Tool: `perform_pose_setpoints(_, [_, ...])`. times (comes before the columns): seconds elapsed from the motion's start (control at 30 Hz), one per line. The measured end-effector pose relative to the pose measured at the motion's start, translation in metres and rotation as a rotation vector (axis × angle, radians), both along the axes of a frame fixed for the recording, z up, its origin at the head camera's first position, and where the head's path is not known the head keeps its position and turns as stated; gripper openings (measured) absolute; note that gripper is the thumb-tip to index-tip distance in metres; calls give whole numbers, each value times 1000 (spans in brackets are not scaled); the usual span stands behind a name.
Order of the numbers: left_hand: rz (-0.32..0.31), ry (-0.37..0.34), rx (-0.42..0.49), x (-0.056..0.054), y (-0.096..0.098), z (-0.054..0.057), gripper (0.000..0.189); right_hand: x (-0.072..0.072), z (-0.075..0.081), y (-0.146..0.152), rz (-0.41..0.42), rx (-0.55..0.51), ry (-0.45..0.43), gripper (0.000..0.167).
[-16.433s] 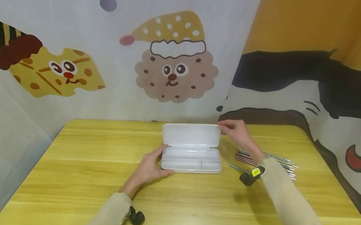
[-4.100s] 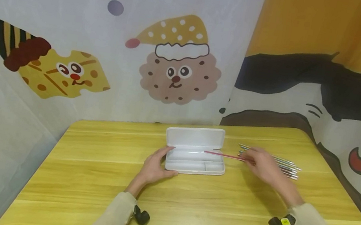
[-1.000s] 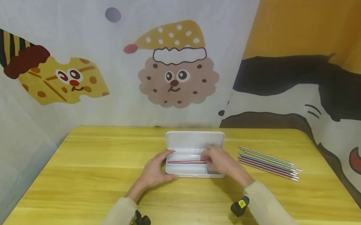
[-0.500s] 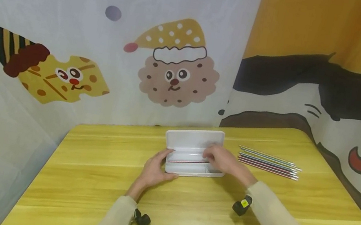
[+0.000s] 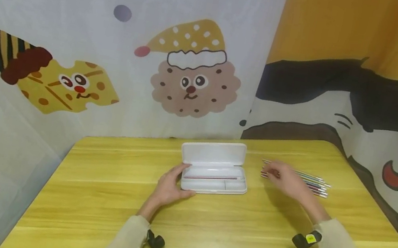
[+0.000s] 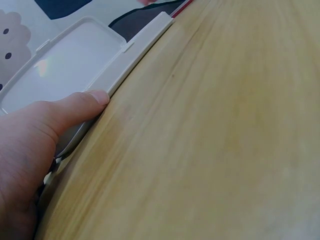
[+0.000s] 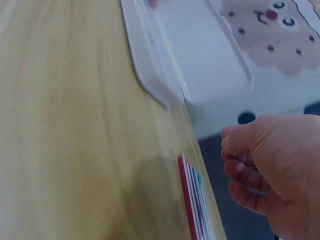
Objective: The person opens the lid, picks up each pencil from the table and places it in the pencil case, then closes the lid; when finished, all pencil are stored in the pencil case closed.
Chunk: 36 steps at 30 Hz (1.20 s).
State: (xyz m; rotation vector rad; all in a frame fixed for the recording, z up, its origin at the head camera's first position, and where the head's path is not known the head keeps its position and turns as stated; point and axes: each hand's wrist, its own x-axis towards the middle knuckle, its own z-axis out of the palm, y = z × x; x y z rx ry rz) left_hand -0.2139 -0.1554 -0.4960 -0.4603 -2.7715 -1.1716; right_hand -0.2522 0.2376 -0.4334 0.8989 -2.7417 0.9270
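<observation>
- Steadying a white pencil case (image 5: 210,184) at its left end, a person's left hand (image 5: 168,187) grips the box from hinge side to front, thumb along the front edge.
- Raised at the back, the lid (image 5: 213,153) leaves the case accessible from above.
- One red pencil (image 5: 213,178) lies lengthwise inside, pale end to the right; whether it sits fully down in the rear compartment (image 5: 211,171) is too fine to tell.
- More pencils (image 7: 195,200), a red one outermost in the right wrist view, lie in a row on the wood-grain surface (image 5: 180,235), to the right of the case.
- Over that row hangs the right hand (image 5: 286,180), its grip narrow and loosely curled, no pencil visible in it; contact with the row cannot be told.
- Picking up well likely means pinching a single pencil from the row's near edge, where its neighbors are least disturbed.
- Lifting it clear of the case's right wall, then lowering it level and parallel to the red one, should curb rolling.
- Light pressure from the left thumb should stop the box sliding.
</observation>
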Motion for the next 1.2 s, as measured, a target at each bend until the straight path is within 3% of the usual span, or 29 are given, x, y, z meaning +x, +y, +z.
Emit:
perform_pose_setpoints(0.17, [-1, -3, 4, -1, 0, 0, 92, 11, -7, 31, -83, 49, 50, 15])
perform_pose_setpoints(0.43, [15, -14, -18, -3, -1, 2, 92, 20, -24, 68, -168, 39, 179, 19])
perform_pose_setpoints(0.67, [6, -17, 2, -2, 0, 1, 93, 29, -29, 88, -226, 56, 157, 18])
perform_pose_setpoints(0.97, [7, 6, 0, -1, -1, -2, 91, 31, -33, 93, -224, 50, 198, 20])
perform_pose_setpoints(1.2, [8, -1, -4, 0, -1, -1, 91, 31, -35, 94, -250, 89, 144, 17])
